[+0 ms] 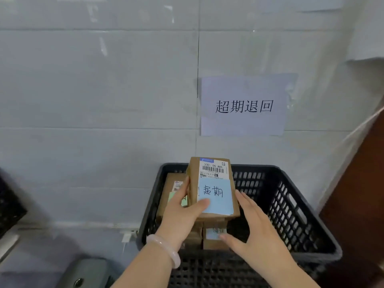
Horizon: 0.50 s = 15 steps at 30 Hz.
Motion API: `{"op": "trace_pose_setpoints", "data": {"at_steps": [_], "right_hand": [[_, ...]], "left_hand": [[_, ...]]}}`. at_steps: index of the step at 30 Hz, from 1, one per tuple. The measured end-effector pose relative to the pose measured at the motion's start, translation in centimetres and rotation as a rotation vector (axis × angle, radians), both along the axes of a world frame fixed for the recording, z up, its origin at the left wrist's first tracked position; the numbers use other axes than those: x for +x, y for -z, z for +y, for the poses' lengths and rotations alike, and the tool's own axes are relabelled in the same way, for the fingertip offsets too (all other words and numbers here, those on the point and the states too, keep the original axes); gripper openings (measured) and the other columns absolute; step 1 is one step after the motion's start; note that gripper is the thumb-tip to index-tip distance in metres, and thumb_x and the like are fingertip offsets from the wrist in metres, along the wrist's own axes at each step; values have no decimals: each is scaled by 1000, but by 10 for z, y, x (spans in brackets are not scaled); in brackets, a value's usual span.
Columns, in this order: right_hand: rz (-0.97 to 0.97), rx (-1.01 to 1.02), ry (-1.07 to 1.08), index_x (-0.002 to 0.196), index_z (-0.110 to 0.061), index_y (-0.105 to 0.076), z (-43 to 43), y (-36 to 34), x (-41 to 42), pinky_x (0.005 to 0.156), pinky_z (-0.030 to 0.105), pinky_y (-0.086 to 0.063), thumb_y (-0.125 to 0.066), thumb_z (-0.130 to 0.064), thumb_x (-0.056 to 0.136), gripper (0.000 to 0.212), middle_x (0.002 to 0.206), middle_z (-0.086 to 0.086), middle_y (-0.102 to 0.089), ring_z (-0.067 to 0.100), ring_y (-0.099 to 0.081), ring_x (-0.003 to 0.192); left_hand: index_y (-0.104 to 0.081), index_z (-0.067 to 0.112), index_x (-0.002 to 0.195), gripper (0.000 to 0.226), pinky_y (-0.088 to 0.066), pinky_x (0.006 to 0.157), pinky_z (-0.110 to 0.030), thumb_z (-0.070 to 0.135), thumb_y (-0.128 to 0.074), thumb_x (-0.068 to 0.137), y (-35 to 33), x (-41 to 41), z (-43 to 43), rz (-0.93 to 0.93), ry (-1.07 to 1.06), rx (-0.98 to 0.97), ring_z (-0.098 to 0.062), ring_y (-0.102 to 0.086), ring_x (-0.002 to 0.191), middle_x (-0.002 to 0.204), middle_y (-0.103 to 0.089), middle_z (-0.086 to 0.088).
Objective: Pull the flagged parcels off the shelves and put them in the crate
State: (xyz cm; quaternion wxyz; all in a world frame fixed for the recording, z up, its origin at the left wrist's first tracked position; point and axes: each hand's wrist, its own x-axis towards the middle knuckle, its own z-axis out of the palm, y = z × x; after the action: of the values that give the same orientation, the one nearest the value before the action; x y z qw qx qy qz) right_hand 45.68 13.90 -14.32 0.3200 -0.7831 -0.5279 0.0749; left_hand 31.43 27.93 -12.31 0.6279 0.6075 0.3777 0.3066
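Note:
A brown cardboard parcel [209, 169] with a white barcode label and a blue sticky note [216, 197] hangs over the black plastic crate [291, 206]. My left hand [182, 213] grips its left edge, thumb on the blue note. My right hand [253, 229] is open beside the parcel's right edge, fingers straight; whether it touches the box I cannot tell. Inside the crate lie other brown parcels: one at the back left [172, 181] with a green note, and one lower down [214, 235] with a blue note.
The crate stands against a white tiled wall with a printed paper sign [243, 106] above it. A dark brown panel [359, 194] rises at the right. Another dark crate's corner [10, 206] shows at the left edge. A grey object [87, 273] sits at the bottom left.

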Motion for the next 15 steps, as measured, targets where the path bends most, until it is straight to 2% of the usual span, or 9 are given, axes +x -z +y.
{"op": "trace_pose_setpoints", "data": {"at_steps": [2, 6, 8, 13, 15], "right_hand": [[14, -19, 87, 141, -60, 8, -2, 3, 14, 118, 27, -20, -68, -65, 73, 101, 153, -33, -2, -11, -6, 138], [40, -46, 232, 137, -65, 10, -5, 3, 38, 116, 28, -23, -67, -64, 75, 99, 152, -34, -1, -6, -7, 141], [33, -91, 274, 138, -64, 10, -6, 6, 48, 117, 32, -25, -65, -67, 74, 98, 153, -34, 1, -3, -6, 144], [3, -168, 358, 143, -59, 6, -16, 15, 86, 117, 39, -26, -64, -69, 73, 99, 157, -28, -2, 3, -8, 146], [-18, -179, 350, 138, -63, 7, -18, 17, 105, 118, 38, -23, -66, -67, 74, 97, 158, -25, -3, 4, -7, 146]], "left_hand": [[-45, 43, 138, 64, -49, 59, -6, 18, -73, 86, 8, 22, 5, 10, 59, -45, 11, -66, 82, 85, -68, 33], [-36, 43, 145, 74, -52, 77, -17, 24, -74, 85, 24, 62, 20, 65, 181, -94, -3, -66, 100, 107, -69, 21], [-35, 46, 143, 72, -52, 87, -24, 25, -73, 86, 30, 83, 22, 73, 226, -118, -5, -62, 104, 107, -64, 22], [-34, 43, 146, 73, -49, 98, -32, 23, -71, 88, 41, 135, 11, 93, 324, -186, -5, -60, 107, 117, -64, 15], [-31, 42, 149, 76, -49, 93, -27, 23, -71, 87, 49, 155, 6, 121, 333, -183, -3, -59, 105, 121, -63, 15]]}}
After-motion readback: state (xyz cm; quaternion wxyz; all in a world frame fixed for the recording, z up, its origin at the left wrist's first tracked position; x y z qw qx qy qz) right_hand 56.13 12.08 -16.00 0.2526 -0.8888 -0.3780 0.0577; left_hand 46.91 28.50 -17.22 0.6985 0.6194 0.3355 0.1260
